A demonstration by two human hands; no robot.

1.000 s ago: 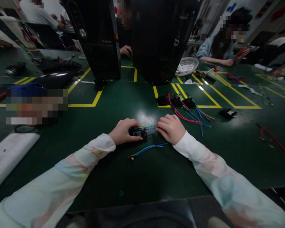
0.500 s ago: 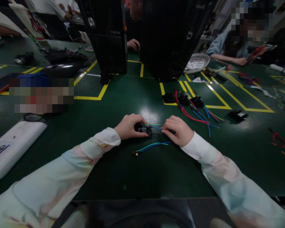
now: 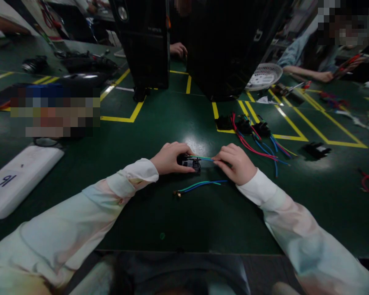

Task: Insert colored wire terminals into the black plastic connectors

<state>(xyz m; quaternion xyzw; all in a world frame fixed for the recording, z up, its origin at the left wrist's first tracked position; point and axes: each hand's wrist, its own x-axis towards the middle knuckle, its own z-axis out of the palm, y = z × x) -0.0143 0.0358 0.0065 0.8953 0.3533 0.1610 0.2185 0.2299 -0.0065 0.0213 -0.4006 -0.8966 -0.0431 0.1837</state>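
A small black plastic part (image 3: 193, 164) is gripped between the thumb and fingers of my left hand (image 3: 171, 159). Green and blue wires (image 3: 205, 158) run from that part to the right. My right hand (image 3: 235, 163) pinches these wires near their free ends. On the table just below the hands lies a separate pair of green and blue wires (image 3: 201, 185), with brass-coloured terminals (image 3: 178, 194) at its left end.
Black parts with red and blue wires (image 3: 244, 126) lie right of centre, a black part (image 3: 316, 150) beyond. A white box (image 3: 24, 180) is at left. Two tall black cases (image 3: 144, 45) stand behind; a white basket (image 3: 264, 76) and other people are farther back.
The view has shifted slightly. My right hand has moved a little relative to the black part, and the green and blue wires now lie closer together in its fingers.
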